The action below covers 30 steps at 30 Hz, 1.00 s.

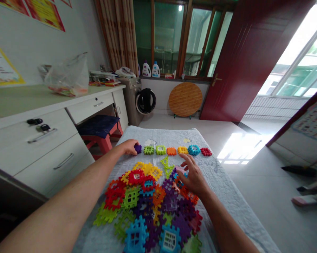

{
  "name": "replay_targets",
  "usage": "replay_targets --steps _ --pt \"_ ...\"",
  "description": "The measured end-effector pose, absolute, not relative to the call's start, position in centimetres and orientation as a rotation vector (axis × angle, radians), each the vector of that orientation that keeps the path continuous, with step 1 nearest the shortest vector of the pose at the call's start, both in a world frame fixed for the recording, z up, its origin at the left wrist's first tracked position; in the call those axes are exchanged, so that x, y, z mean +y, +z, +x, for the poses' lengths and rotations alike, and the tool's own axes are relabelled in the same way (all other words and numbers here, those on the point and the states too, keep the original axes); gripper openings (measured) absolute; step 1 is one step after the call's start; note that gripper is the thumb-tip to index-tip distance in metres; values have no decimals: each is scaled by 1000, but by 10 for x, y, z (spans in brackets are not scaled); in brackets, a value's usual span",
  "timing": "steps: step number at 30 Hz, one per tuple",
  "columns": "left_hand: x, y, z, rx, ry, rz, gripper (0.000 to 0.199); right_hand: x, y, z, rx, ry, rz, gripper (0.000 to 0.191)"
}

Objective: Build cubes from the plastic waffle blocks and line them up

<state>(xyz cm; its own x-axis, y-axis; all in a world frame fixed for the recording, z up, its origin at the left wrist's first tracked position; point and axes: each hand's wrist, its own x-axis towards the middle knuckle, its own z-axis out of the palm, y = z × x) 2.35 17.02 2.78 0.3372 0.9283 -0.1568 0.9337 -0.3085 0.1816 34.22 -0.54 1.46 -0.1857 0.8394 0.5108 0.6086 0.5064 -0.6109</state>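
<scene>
At the far left end of a row of small blocks, my left hand (131, 147) is closed on a purple block (138, 149). To its right the row runs on with green blocks (149, 150), an orange block (171, 151), a yellow block (183, 150), a blue block (194, 149) and a red block (206, 151). My right hand (192, 174) hovers with fingers apart over the right side of a pile of colourful interlocking plates (130, 197), just below the row. Two green triangular pieces (168, 168) lie between row and pile.
A pale cloth (227, 211) covers the table. Along the left stands a white desk (53, 102) with a plastic bag (69, 79), and a red stool (102, 128) beneath it. Beyond are a washing machine (133, 102), a round wooden board (185, 99) and a red door (243, 59).
</scene>
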Motion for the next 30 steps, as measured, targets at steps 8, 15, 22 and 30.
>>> replay_targets --steps 8,15,22,30 --pt "169 29 28 1640 -34 2364 56 -5 13 343 -1895 328 -1191 54" --pt "169 31 29 1591 -25 2384 56 -5 13 343 -1903 339 -1197 55" --pt "170 30 28 1564 -36 2393 58 -5 13 343 -1900 337 -1188 53" --pt "169 31 26 1560 -32 2433 64 -5 13 343 -1910 340 -1188 54"
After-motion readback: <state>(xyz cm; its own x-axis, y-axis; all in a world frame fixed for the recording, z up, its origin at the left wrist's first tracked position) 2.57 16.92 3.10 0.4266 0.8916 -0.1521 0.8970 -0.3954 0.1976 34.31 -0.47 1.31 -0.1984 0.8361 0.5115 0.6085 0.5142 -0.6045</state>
